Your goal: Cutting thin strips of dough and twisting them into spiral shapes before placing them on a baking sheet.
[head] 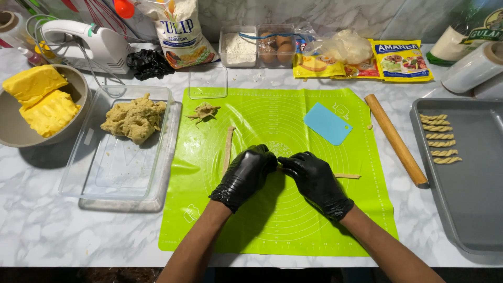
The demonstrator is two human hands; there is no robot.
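A home kitchen: marble counter [42,225], hand mixer [89,44], eggs [276,48], rolling pin [395,139].

A thin, pale dough strip [347,176] lies flat, running sideways; most of it is hidden under both grips, with its bare end poking out past the right grip [313,181].

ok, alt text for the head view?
Two black-gloved hands, left hand and right hand, press a thin dough strip on a green baking mat. A clear tub of dough sits left; a rolling pin and grey tray of twisted pieces sit right.
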